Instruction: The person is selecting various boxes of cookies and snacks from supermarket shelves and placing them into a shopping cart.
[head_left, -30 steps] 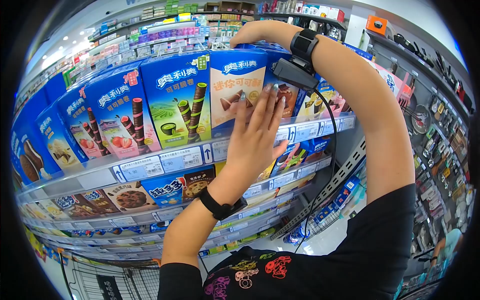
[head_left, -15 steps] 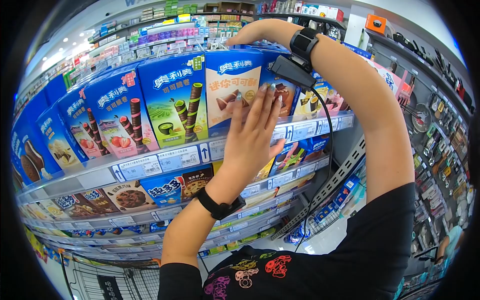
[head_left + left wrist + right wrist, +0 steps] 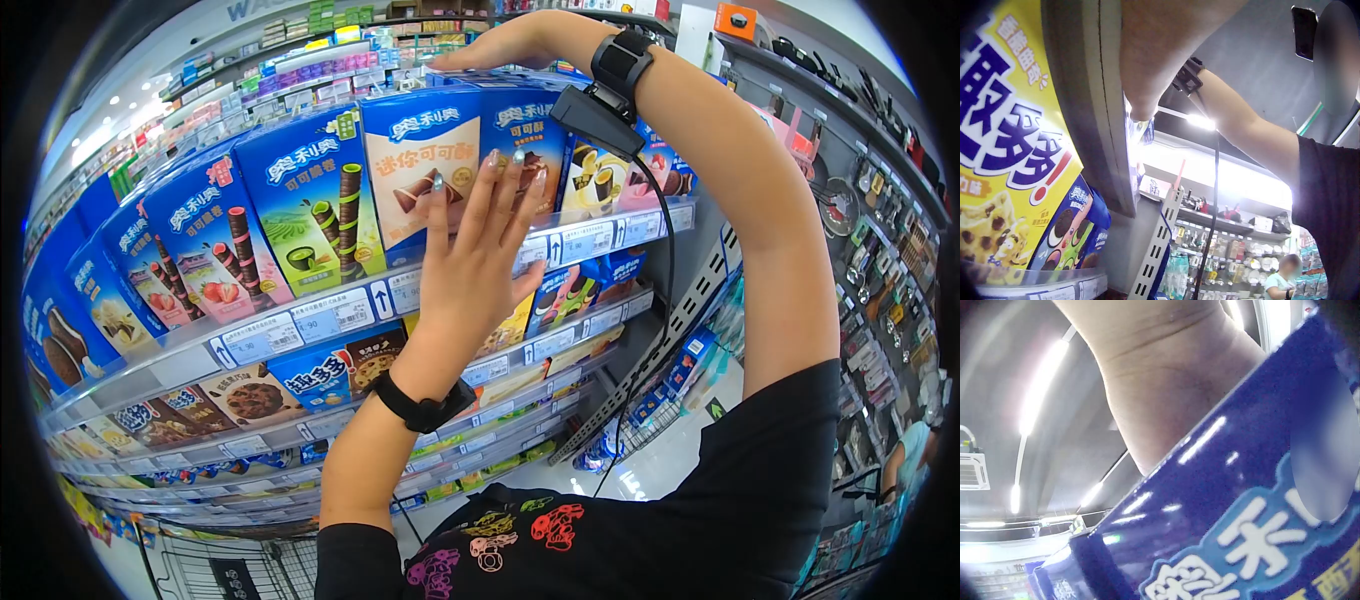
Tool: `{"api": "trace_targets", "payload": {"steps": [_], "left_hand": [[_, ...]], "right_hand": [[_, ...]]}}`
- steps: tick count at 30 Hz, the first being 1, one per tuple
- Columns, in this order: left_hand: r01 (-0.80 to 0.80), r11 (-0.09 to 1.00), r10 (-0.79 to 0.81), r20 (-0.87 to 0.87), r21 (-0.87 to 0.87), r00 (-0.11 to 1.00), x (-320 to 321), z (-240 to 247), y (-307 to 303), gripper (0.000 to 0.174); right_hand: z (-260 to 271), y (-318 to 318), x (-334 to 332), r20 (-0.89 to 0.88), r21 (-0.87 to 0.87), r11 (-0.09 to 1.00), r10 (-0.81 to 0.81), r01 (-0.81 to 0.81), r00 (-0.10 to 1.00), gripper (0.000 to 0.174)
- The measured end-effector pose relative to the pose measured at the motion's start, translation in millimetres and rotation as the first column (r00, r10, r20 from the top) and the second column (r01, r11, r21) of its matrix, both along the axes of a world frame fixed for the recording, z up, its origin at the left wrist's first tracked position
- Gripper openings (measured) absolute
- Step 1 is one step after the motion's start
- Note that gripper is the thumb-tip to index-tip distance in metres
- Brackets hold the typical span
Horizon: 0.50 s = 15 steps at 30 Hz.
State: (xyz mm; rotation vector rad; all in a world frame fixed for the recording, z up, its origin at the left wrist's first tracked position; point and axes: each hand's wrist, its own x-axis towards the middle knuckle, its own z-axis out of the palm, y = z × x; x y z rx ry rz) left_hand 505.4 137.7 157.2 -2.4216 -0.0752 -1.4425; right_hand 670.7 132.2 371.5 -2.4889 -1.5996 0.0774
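Observation:
My left hand (image 3: pixel 468 265) lies with straight, slightly spread fingers against the front of the upper-shelf boxes. Its fingertips overlap a cream-and-blue biscuit box (image 3: pixel 420 160) and the blue cocoa-biscuit box (image 3: pixel 522 130) beside it. From the right, my other arm arches over the row, and the right hand (image 3: pixel 497 45) reaches across the box tops at the back. Its fingers are mostly hidden there. In the right wrist view, a blue box (image 3: pixel 1210 462) fills the foreground with the wrist behind its top edge. To the left stands a green-and-blue wafer-roll box (image 3: pixel 310 200).
A clear ledge with price labels (image 3: pixel 345 312) runs below the boxes. Cookie packs (image 3: pixel 250 395) fill the shelf underneath. A black cable (image 3: pixel 668 260) hangs from the right wrist camera. A wire cart (image 3: pixel 200 560) stands lower left; another person (image 3: pixel 910 450) is far right.
The boxes and both hands now sit further left in the head view. The right hand appears higher over the box tops. My left hand keeps its straight-fingered contact with the box fronts.

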Motion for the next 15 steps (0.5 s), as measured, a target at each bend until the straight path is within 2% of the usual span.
{"api": "trace_targets", "payload": {"steps": [5,6,9,12,15], "left_hand": [[-0.06,0.998,0.06,-0.017,0.023,0.998,0,2,-2,0.079],[-0.068,0.997,0.068,-0.013,0.031,0.998,0,2,-2,0.079],[-0.059,0.998,0.059,-0.006,0.035,0.998,0,1,-2,0.08],[-0.066,0.997,0.066,-0.002,0.051,0.998,-1,1,-3,0.079],[-0.076,0.995,0.077,-0.011,0.062,0.997,-2,2,-4,0.079]], "right_hand": [[-9,-22,-13,-0.133,0.023,1.0,-0.014,0.017,0.991,0.078],[-11,-16,0,-0.109,0.017,0.999,-0.027,0.029,0.994,0.077],[-14,-21,4,-0.191,0.003,1.0,0.024,-0.024,0.981,0.075],[-23,-5,33,0.207,0.251,0.939,0.186,-0.236,0.96,0.068],[2,-11,37,0.327,0.037,0.908,0.384,-0.418,0.864,0.062]]}}
